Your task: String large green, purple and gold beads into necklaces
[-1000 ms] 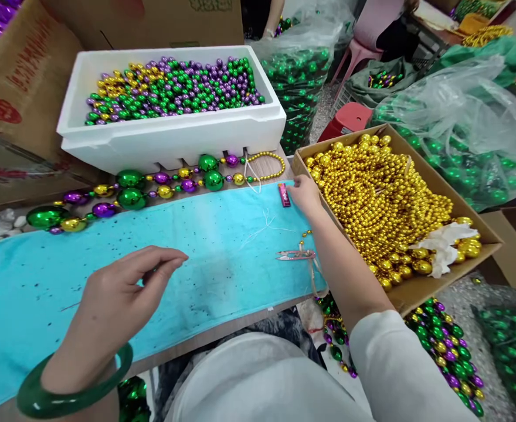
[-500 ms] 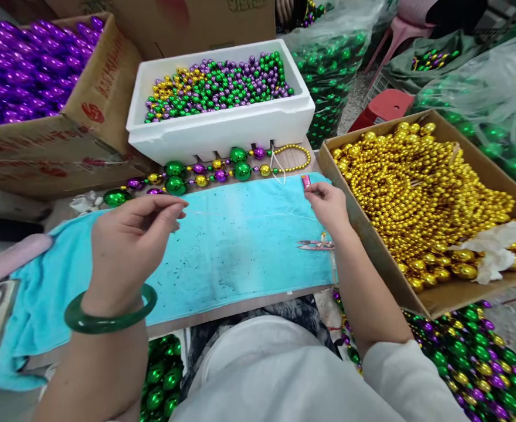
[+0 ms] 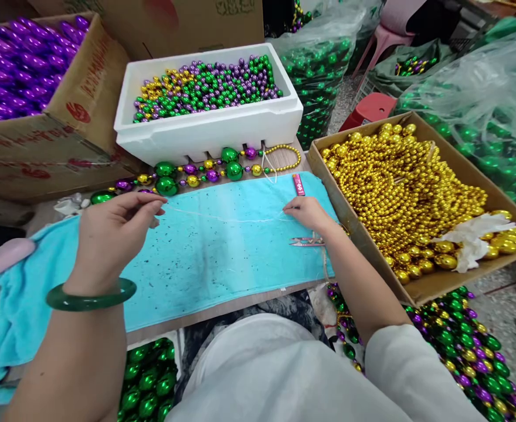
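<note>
A thin white thread [image 3: 227, 219] is stretched across the turquoise towel [image 3: 205, 258]. My left hand [image 3: 112, 234], with a green bangle on the wrist, pinches its left end. My right hand [image 3: 308, 212] pinches its right end, just below a small pink lighter [image 3: 298, 184] and above small thread snips [image 3: 304, 241]. A strand of large green, purple and gold beads [image 3: 187, 174] lies along the towel's far edge, ending in a loop of small gold beads [image 3: 284, 159].
A white foam box of mixed beads [image 3: 205, 126] stands behind the towel. A cardboard box of gold beads [image 3: 416, 187] sits at the right, a box of purple beads [image 3: 16, 64] at the left. Bags of green beads [image 3: 323, 64] and mixed strands [image 3: 460, 346] lie around.
My right hand left the lighter and came down toward the snips, now pinching the thread. My left hand shifted left and the thread is drawn taut between both hands.
</note>
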Demonstrator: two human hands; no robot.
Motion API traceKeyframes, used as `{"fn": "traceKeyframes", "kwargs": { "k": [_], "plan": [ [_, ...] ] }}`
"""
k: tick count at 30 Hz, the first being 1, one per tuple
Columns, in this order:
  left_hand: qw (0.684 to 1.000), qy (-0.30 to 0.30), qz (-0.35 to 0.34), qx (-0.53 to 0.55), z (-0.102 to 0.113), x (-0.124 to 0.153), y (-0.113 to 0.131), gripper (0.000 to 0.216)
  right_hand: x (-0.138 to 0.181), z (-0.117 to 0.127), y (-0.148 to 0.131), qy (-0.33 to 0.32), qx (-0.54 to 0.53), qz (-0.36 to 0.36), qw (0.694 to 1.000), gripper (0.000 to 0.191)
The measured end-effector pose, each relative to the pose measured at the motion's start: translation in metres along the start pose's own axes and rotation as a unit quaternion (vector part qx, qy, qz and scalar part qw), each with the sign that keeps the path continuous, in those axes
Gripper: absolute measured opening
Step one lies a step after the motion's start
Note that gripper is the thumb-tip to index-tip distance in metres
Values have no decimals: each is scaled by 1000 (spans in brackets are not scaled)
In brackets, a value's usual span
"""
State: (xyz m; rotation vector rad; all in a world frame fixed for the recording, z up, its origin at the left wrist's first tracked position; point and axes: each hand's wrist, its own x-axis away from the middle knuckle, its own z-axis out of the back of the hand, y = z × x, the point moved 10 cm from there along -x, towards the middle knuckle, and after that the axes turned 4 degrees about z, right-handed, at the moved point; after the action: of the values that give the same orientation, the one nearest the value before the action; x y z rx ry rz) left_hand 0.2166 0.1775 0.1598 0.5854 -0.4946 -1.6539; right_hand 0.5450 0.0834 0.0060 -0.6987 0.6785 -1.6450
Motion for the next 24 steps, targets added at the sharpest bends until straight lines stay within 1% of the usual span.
{"fn": "traceKeyframes", "kwargs": {
  "k": [1, 3, 5, 6, 8, 11, 13, 14, 15, 16, 17, 18, 19, 20, 21, 22, 23, 24],
  "plan": [
    [999, -23, 16, -17, -5, -5, -8, 18, 2, 16, 3, 29, -63, -20, 997, 11],
    [995, -79, 33, -51, -16, -15, -23, 18, 11, 57, 8, 105, -173, -50, 978, 10],
    [989, -132, 27, -68, -27, -21, -33, 17, 25, 105, 10, 199, -238, -60, 949, 7],
    [986, -151, 20, -69, -31, -23, -37, 17, 33, 127, 11, 240, -251, -66, 935, 4],
    [984, -170, 17, -59, -34, -24, -41, 18, 46, 161, 16, 291, -244, -93, 920, 9],
    [985, -170, 19, -25, -35, -23, -39, 21, 58, 190, 28, 336, -201, -130, 911, 14],
    [987, -162, 4, -10, -34, -22, -31, 21, 63, 202, 35, 369, -117, -152, 909, 11],
    [987, -160, -7, -8, -34, -22, -25, 22, 63, 204, 35, 371, -43, -167, 913, 10],
    [987, -160, -18, -9, -34, -22, -19, 23, 59, 203, 33, 353, 46, -186, 916, 9],
    [986, -163, -31, -12, -36, -22, -12, 24, 54, 198, 28, 323, 135, -201, 915, 9],
    [984, -169, -45, -18, -38, -21, -5, 25, 47, 189, 19, 290, 201, -202, 914, 13],
    [983, -174, -61, -23, -40, -21, 3, 26, 40, 178, 8, 263, 234, -190, 916, 17],
    [980, -177, -80, -29, -42, -20, 11, 26, 33, 164, -7, 245, 231, -165, 927, 22],
    [978, -178, -102, -36, -44, -18, 20, 26, 28, 149, -27, 240, 186, -122, 945, 26],
    [975, -178, -124, -41, -46, -16, 30, 25, 23, 130, -47, 227, 115, -75, 964, 26],
    [972, -179, -146, -45, -48, -13, 40, 25, 18, 107, -69, 194, 30, -29, 980, 26],
    [968, -181, -166, -47, -51, -9, 51, 25, 13, 81, -90, 149, -57, 7, 987, 26],
    [964, -183, -186, -48, -54, -6, 61, 26, 9, 53, -109, 92, -136, 32, 986, 29]
  ]
}}
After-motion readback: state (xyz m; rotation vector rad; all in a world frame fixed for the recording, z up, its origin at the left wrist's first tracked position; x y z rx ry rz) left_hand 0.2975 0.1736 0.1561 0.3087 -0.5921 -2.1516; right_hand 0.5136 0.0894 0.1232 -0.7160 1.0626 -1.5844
